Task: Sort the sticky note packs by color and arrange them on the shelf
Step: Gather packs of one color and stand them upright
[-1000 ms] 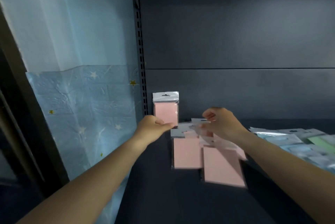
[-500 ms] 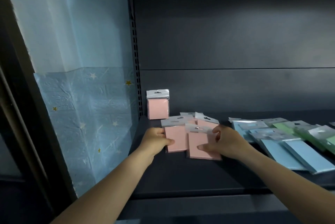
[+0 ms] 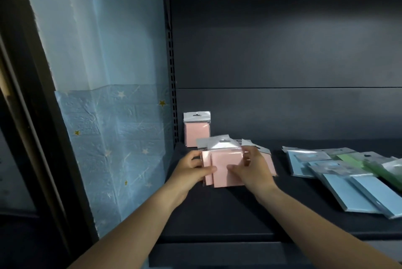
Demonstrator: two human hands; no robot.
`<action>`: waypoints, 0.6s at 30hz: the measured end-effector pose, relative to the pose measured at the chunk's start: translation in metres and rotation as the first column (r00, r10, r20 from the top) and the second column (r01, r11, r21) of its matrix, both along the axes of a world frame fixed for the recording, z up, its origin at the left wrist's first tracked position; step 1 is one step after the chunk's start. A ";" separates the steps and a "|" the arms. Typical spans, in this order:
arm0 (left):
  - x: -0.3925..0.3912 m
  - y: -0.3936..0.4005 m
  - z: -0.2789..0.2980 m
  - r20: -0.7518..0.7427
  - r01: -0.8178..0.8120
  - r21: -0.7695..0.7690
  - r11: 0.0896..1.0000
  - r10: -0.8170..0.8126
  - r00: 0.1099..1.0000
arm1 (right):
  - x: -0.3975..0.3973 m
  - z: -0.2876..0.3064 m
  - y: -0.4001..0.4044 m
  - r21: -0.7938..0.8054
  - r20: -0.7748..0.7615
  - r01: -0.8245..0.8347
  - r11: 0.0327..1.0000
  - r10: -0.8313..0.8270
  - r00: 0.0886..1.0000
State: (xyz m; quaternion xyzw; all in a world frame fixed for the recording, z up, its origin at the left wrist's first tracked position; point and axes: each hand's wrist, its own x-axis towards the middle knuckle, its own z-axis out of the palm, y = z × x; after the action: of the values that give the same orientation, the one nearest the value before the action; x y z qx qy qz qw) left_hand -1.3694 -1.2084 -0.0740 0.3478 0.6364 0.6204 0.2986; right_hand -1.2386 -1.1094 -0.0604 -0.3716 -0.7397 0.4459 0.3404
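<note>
A small bundle of pink sticky note packs (image 3: 226, 168) is held between both hands just above the dark shelf (image 3: 217, 214), near the shelf's left end. The left hand (image 3: 191, 170) is placed at the bundle's 9 o'clock edge, with the thumb laid across the front face and the fingers curled behind. The right hand (image 3: 252, 170) is placed at the 3 o'clock edge, its thumb pressed on the front face and its fingers wrapped round the side. The bundle is tilted up toward the camera, and its clear hang tabs are seen at 12 o'clock.

At 11 o'clock from the bundle, a single pink pack (image 3: 197, 129) is stood upright against the back panel (image 3: 282, 51), beside the slotted upright (image 3: 173, 94) in the corner. Behind the right hand, at 2 o'clock, more pink packs (image 3: 268, 161) are left lying flat on the shelf; their number cannot be told.

Well apart at 3 o'clock, a loose spread of blue packs (image 3: 348, 190) is laid flat, overlapping one another, and green packs (image 3: 356, 160) are partly covered among them toward the far right edge.

At 9 o'clock, beyond the shelf, a pale blue wall covering with small stars (image 3: 113, 138) is seen
</note>
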 end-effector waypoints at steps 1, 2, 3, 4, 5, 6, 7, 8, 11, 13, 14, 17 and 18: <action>-0.001 0.000 -0.001 -0.031 -0.005 -0.005 1.000 0.004 1.000 | -0.006 -0.003 -0.002 0.002 -0.011 -0.011 1.000 0.011 1.000; -0.002 0.001 -0.001 -0.052 -0.017 -0.003 1.000 0.017 0.999 | -0.012 -0.005 -0.004 0.007 -0.028 -0.019 1.000 0.019 0.999; -0.005 0.002 -0.001 -0.067 -0.034 0.005 0.999 0.034 0.997 | -0.018 -0.006 -0.004 0.011 -0.040 -0.023 1.000 0.024 0.999; -0.008 0.002 0.000 -0.080 -0.050 0.013 0.999 0.051 0.995 | -0.024 -0.006 -0.004 0.018 -0.050 -0.029 0.999 0.029 0.998; -0.012 0.002 0.001 -0.092 -0.067 0.021 0.998 0.069 0.993 | -0.030 -0.005 -0.003 0.026 -0.059 -0.038 0.999 0.039 0.997; -0.017 0.002 0.003 -0.100 -0.084 0.032 0.996 0.087 0.991 | -0.036 -0.003 -0.002 0.039 -0.069 -0.053 0.998 0.056 0.996; -0.023 0.002 0.005 -0.104 -0.101 0.045 0.994 0.105 0.989 | -0.044 -0.001 0.001 0.049 -0.077 -0.069 0.996 0.072 0.994; -0.030 0.004 0.007 -0.106 -0.113 0.061 0.992 0.119 0.987 | -0.052 0.002 0.003 0.057 -0.084 -0.083 0.995 0.087 0.993; -0.054 0.016 0.015 -0.135 -0.162 0.079 0.984 0.172 0.976 | -0.079 0.009 0.015 0.072 -0.096 -0.100 0.992 0.107 0.990; -0.070 0.028 0.017 -0.170 -0.195 0.067 0.978 0.204 0.964 | -0.097 0.012 0.024 0.061 -0.107 -0.092 0.994 0.098 0.989; -0.077 0.035 0.016 -0.189 -0.206 0.059 0.977 0.214 0.958 | -0.105 0.011 0.029 0.053 -0.110 -0.084 0.995 0.090 0.990; -0.094 0.051 0.010 -0.222 -0.266 0.043 0.963 0.269 0.937 | -0.122 0.004 0.042 0.030 -0.103 -0.054 0.998 0.057 0.993; -0.097 0.057 0.007 -0.229 -0.287 0.046 0.957 0.290 0.929 | -0.125 0.003 0.046 0.028 -0.096 -0.048 0.998 0.051 0.994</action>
State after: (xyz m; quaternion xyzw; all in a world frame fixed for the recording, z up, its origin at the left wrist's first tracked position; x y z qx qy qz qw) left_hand -1.4668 -1.1518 -0.0666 0.3227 0.7077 0.6159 0.1255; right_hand -1.3640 -1.0635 -0.0579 -0.3269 -0.7371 0.4619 0.3693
